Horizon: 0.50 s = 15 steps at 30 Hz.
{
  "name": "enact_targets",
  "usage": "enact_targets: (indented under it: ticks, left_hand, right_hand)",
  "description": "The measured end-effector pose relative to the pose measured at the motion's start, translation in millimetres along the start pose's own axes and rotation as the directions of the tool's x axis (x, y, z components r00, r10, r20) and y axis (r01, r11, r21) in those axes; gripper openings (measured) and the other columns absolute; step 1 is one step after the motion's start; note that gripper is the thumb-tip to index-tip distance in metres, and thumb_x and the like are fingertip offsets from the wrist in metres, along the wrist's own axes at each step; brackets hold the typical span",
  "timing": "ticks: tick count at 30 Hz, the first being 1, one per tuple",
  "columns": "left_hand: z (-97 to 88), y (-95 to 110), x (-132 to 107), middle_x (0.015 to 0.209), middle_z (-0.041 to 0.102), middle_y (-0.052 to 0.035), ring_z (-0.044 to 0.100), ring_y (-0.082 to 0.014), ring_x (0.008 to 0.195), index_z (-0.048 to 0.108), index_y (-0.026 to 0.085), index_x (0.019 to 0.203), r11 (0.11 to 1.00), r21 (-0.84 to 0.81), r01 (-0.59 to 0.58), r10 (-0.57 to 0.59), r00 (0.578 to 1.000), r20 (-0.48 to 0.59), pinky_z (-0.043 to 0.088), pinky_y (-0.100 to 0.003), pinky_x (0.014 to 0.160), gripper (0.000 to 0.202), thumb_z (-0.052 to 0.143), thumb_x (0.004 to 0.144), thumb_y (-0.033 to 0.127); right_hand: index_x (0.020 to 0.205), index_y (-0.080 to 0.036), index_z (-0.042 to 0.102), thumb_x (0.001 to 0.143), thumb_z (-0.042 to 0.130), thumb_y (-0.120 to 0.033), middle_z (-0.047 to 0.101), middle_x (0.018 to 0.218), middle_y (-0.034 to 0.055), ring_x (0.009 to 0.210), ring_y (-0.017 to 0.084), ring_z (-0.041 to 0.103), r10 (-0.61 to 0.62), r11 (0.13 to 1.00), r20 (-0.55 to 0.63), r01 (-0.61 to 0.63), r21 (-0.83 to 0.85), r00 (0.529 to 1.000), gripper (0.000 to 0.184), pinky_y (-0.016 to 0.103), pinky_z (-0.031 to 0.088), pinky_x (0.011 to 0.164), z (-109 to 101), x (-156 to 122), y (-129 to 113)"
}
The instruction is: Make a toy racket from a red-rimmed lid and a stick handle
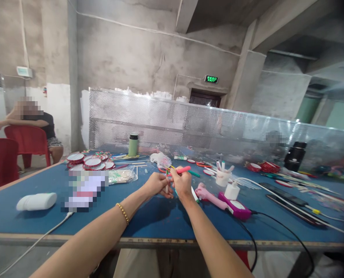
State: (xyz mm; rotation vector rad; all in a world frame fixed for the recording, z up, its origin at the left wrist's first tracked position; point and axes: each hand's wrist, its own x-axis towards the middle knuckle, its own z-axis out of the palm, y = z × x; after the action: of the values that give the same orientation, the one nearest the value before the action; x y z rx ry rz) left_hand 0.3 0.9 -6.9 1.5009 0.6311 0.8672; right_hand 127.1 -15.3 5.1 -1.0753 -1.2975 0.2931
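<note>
Near the middle of the table's front half, my two hands meet. My right hand (182,184) is closed round a pink-red marker pen (184,169), whose thick end points to the right. My left hand (156,184), with a gold bead bracelet at the wrist, pinches a small pale strip-like piece (166,188); its kind is too small to tell. The pen's other end is at this piece, partly hidden by my fingers. Just beyond my hands lies a crumpled clear plastic bag (160,159). A green pen (194,173) lies past my right hand.
On the blue table (102,222) lie a phone (86,189), a white bottle (36,201), red-rimmed discs (92,162) and a pack of sticks (122,175). A green flask (133,146) stands behind. To the right are a pen cup (223,175), a pink device (234,206) and cables.
</note>
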Motion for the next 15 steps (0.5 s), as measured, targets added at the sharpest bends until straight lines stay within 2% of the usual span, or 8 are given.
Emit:
enact_targets:
  ticks: [15]
  left_hand:
    - [1.4,1.4,0.5,0.062,0.070,-0.0067,0.071,-0.0227,0.059,0.059,0.012,0.072,1.000,0.002,0.018,-0.018,1.000,-0.018,0.057,-0.034,0.061,0.032,0.070,0.076,0.042]
  right_hand:
    - [0.055,-0.023,0.045,0.078,0.056,-0.038,0.050,0.045,-0.0049,0.037,0.012,0.044,-0.018,1.000,0.010,0.018,-0.017,1.000,0.029,0.024,0.035,0.040,-0.2,-0.3,-1.6]
